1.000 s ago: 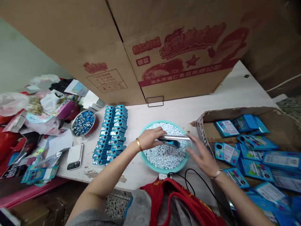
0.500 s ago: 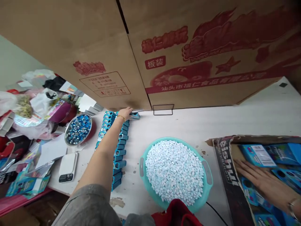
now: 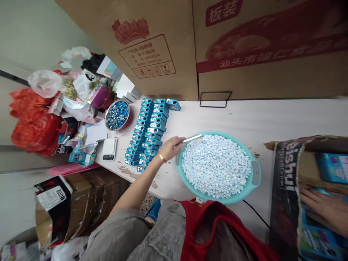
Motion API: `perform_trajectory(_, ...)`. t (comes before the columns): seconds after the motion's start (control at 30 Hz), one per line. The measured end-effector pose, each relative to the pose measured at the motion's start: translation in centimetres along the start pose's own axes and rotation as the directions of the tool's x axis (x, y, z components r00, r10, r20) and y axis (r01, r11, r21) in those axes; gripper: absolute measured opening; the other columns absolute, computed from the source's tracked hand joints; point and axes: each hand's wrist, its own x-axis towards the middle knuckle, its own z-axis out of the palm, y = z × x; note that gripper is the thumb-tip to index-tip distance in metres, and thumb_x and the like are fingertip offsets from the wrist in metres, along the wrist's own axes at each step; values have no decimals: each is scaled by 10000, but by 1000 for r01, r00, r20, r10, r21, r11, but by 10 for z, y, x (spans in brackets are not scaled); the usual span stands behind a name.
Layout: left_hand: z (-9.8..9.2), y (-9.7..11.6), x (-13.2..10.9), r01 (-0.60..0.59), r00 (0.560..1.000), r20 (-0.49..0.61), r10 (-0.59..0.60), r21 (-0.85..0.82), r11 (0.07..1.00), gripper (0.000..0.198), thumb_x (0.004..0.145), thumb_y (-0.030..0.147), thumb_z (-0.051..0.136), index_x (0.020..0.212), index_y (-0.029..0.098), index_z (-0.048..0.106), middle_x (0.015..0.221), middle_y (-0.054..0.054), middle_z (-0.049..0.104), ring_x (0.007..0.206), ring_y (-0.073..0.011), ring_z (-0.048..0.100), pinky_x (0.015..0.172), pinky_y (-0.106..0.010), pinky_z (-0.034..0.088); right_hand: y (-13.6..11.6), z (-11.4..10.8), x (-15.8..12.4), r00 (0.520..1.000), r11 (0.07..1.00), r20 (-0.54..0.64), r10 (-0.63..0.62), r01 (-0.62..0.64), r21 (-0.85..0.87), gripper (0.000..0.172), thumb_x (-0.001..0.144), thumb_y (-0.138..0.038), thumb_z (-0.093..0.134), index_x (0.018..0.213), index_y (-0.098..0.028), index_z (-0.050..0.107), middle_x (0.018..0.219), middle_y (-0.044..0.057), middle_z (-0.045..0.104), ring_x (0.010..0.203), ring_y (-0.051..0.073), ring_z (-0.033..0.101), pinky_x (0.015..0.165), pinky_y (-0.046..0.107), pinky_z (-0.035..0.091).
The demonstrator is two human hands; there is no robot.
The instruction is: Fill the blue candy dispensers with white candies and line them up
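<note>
My left hand (image 3: pixel 174 148), with a gold bracelet at the wrist, is closed around a thin silver metal tool (image 3: pixel 193 138). The tool's far end reaches over the small white-blue pellets (image 3: pixel 217 166) heaped in a turquoise basin (image 3: pixel 231 199). Left of the basin, small blue boxes (image 3: pixel 152 136) stand in rows, and some show white pellets at their openings. At the right edge, my right hand (image 3: pixel 323 208) lies with fingers stretched out over blue packs (image 3: pixel 318 239) inside an open carton (image 3: pixel 284 181). Its fingertips are partly shaded.
Large brown cartons (image 3: pixel 160 85) wall off the back of the table. A metal bowl of blue foil pieces (image 3: pixel 117 115) and a white scale (image 3: pixel 109 148) stand at left. Beyond are bags, a red plastic bag (image 3: pixel 35 123) and floor cartons (image 3: pixel 78 192). A black cable (image 3: pixel 255 212) runs near the basin.
My left hand has moved from the far end of the box rows back to the basin's left rim, still holding the metal tool. The view has shifted left. My right hand stays in the carton.
</note>
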Motion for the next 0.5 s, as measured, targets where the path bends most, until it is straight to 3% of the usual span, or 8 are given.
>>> perform_trajectory(0.13, 9, 41, -98, 86, 980, 176, -91, 35, 996, 312, 950, 344, 444, 1161, 179, 603, 919, -63, 641, 864, -174, 605, 798, -283, 479, -50, -23, 6, 981, 995, 192, -32, 50, -88, 339, 757, -184, 484, 1036, -279, 650, 1074, 209, 669, 956, 287, 671, 791, 462, 506)
perform_trajectory(0.23, 16, 60, -134, 174, 950, 228, -212, 176, 969, 265, 937, 317, 454, 1113, 199, 612, 941, -56, 634, 874, -175, 608, 795, -279, 473, -82, -41, 13, 966, 985, 258, -20, 63, -162, 400, 757, -87, 455, 1096, -221, 619, 1149, 181, 646, 988, 286, 650, 872, 442, 501)
perform_trajectory(0.37, 46, 85, -134, 242, 905, 251, -344, 361, 901, 245, 935, 284, 429, 1097, 223, 602, 1012, -57, 623, 892, -188, 625, 744, -277, 475, -96, -53, 11, 922, 982, 388, -7, 78, -169, 509, 598, -71, 600, 1099, -157, 593, 1120, 168, 655, 1031, 319, 630, 895, 429, 489)
perform_trajectory(0.43, 68, 94, -119, 262, 899, 224, -376, 413, 872, 244, 935, 266, 417, 1097, 223, 594, 1053, -67, 615, 899, -196, 632, 728, -284, 478, -97, -56, 2, 932, 989, 354, 71, -21, -143, 424, 627, -118, 627, 1048, -161, 594, 1007, 146, 683, 959, 292, 653, 839, 384, 502)
perform_trajectory(0.5, 89, 98, -100, 269, 909, 186, -372, 419, 867, 239, 935, 253, 412, 1097, 216, 583, 1090, -78, 613, 923, -203, 633, 741, -291, 481, -98, -60, -8, 955, 982, 232, 185, -169, -89, 312, 694, -209, 634, 1002, -187, 590, 893, 107, 689, 854, 259, 663, 755, 346, 505)
